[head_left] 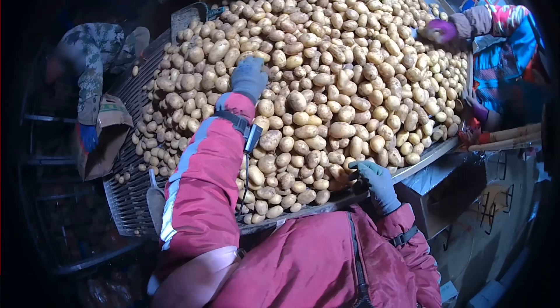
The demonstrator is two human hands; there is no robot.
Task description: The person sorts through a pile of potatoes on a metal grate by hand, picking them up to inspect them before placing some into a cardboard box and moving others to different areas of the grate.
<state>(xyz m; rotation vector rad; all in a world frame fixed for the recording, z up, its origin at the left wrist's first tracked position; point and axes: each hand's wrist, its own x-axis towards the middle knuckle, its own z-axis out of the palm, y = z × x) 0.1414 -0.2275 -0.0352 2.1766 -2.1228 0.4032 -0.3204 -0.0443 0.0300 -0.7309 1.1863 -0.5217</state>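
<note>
A large heap of potatoes (pixel 326 80) covers the sorting table. My left hand (pixel 249 77), in a grey glove, reaches far into the heap, its fingertips against potatoes at the upper left; whether it grips one is hidden. A strap with a small black device sits on that wrist. My right hand (pixel 376 182), in a grey-green glove, is at the near edge of the table beside the potatoes, its fingers bent towards the heap, and I cannot make out anything in them.
A slatted metal grate (pixel 125 191) borders the heap at left, with a scoop (pixel 156 203) near it. A person in camouflage holds a cardboard box (pixel 108 142). Other people's gloved hands reach in from the top and right. The metal table rim (pixel 426 159) runs along the near right.
</note>
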